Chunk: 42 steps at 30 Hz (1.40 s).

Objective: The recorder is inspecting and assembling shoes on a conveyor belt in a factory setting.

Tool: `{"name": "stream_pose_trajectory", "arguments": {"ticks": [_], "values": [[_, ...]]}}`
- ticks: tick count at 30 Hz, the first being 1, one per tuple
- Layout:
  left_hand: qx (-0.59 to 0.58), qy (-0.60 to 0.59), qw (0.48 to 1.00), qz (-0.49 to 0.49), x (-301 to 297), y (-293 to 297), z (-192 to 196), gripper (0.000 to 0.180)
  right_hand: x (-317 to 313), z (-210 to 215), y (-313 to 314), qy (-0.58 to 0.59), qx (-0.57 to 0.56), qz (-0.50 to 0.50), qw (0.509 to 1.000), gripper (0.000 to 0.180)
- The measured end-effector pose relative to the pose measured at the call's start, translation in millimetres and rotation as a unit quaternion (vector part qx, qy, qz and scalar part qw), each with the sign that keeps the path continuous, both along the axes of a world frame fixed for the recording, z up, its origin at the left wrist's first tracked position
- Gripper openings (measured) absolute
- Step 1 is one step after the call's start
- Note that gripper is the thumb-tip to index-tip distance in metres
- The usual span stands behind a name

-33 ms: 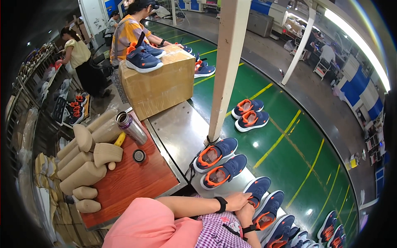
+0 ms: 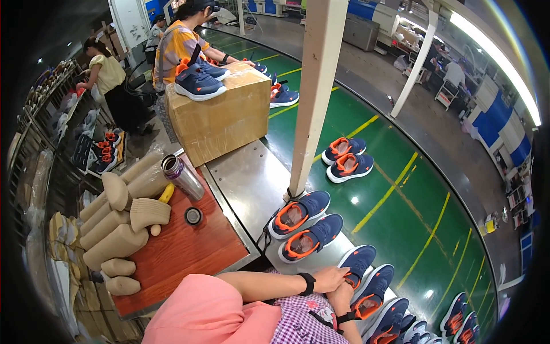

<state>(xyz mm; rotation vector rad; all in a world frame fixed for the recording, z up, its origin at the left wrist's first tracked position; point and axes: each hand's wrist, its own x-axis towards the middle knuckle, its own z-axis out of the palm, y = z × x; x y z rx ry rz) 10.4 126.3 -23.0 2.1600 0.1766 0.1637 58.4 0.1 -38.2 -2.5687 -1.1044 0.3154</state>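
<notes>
My left hand (image 2: 329,279) lies across my right hand (image 2: 342,294), just in front of my body. The left fingers look bent and pressed together, with nothing visible in them. Those of the right hand are mostly hidden. Right beside both hands are a navy sneaker (image 2: 360,258) with orange lining and its mate (image 2: 381,281), lined up at the metal edge. Another navy pair, a sneaker (image 2: 312,203) and a second sneaker (image 2: 325,228), stands to the left of them. Further navy shoes (image 2: 392,316) continue to the lower right.
A green conveyor belt (image 2: 395,195) with yellow lines carries sneaker pairs. A post (image 2: 314,97) rises beside it. To the left, a red-brown table (image 2: 189,252) bears a steel bottle (image 2: 186,180), a lid (image 2: 193,216) and brown paper forms (image 2: 114,246). A cardboard box (image 2: 220,120) supports shoes near another person.
</notes>
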Motion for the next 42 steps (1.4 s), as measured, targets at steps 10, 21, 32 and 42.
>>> {"name": "stream_pose_trajectory", "arguments": {"ticks": [10,21,32,42], "values": [[-0.096,0.093,0.984,-0.120,2,14,-10,0.048,-11,28,4,0.040,-0.050,-0.042,0.997,0.030],[-0.018,0.067,0.997,0.025,-22,27,21,0.039,-14,100,-63,0.082,0.225,-0.113,0.964,0.018],[0.101,-0.085,0.977,-0.168,-26,-19,62,0.023,-48,53,-159,0.044,0.207,-0.363,0.908,0.040],[0.233,-0.077,0.963,-0.108,1,-13,31,0.053,-4,37,-127,0.009,0.167,-0.262,0.951,0.053]]}}
